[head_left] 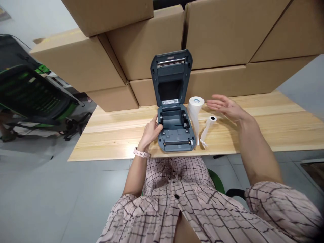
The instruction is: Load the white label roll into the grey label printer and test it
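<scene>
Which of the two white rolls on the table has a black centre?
The slimmer roll, the one farther from the open grey device. The wider roll, right beside the device, shows a bluish centre instead.

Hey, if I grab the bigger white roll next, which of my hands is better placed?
Probably your right hand: it's open, holds nothing, and its fingertips are close to the bigger roll. Your left hand grips the open printer on its far side from that roll.
</scene>
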Demonstrator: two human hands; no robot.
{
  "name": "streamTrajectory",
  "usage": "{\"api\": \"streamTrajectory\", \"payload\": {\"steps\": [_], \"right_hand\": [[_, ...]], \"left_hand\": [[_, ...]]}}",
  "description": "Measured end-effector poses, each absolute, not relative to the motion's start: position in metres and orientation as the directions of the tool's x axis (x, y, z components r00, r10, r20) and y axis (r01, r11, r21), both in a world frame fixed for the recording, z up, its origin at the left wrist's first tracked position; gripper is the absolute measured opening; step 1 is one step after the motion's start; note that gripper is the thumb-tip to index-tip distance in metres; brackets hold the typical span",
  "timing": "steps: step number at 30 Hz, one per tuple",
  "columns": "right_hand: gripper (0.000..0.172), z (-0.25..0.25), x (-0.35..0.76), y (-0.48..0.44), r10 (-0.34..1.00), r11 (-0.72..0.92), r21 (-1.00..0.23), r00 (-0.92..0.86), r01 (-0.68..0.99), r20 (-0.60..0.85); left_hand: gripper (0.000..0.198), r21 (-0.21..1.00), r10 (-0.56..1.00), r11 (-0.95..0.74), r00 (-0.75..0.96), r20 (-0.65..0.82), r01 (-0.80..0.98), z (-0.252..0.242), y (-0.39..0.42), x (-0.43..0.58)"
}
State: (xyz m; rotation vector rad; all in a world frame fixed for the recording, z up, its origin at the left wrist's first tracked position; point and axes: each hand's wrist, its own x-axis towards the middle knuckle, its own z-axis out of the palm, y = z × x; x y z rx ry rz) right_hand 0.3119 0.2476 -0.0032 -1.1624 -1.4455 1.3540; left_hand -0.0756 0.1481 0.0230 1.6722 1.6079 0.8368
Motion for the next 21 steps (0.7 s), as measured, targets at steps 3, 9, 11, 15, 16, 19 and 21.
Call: {"api": "streamTrajectory", "payload": {"steps": [3, 9, 11, 15, 16, 19, 21], "right_hand": [[0.07, -0.016, 0.33, 0.212, 0.934, -0.1, -0.988, -0.332, 0.117, -0.134], [0.053, -0.03, 0.304, 0.193, 0.923, -0.097, -0.98, -0.352, 0.176, -0.155], [0.049, -0.022, 0.298, 0.192, 0.911, -0.087, -0.986, -0.39, 0.139, -0.136], [0.069, 0.018, 0.277, 0.188, 0.833, 0.075, -0.996, -0.546, -0.046, 0.088], [0.073, 0.031, 0.265, 0.187, 0.782, 0.107, -0.994, -0.615, -0.03, 0.103], [0.064, 0.065, 0.214, 0.187, 0.603, 0.342, -0.922, -0.795, 0.183, 0.066], [0.054, 0.074, 0.18, 0.189, 0.584, 0.577, -0.738, -0.809, 0.349, 0.073]], "left_hand": [[0.076, 0.822, 0.999, -0.017, 0.045, -0.01, 0.569, 0.022, 0.148, -0.076], [0.076, 0.846, 1.0, -0.018, 0.022, 0.007, 0.533, 0.018, 0.148, -0.075], [0.075, 0.855, 1.0, -0.02, 0.023, 0.009, 0.518, 0.017, 0.148, -0.075], [0.076, 0.872, 1.0, -0.007, 0.008, 0.003, 0.489, 0.015, 0.149, -0.073], [0.076, 0.877, 1.0, 0.002, -0.005, 0.001, 0.481, 0.014, 0.149, -0.073], [0.074, 0.884, 0.999, 0.02, -0.037, -0.003, 0.466, 0.011, 0.148, -0.072], [0.073, 0.876, 0.999, 0.021, -0.042, 0.0, 0.481, 0.01, 0.147, -0.072]]}}
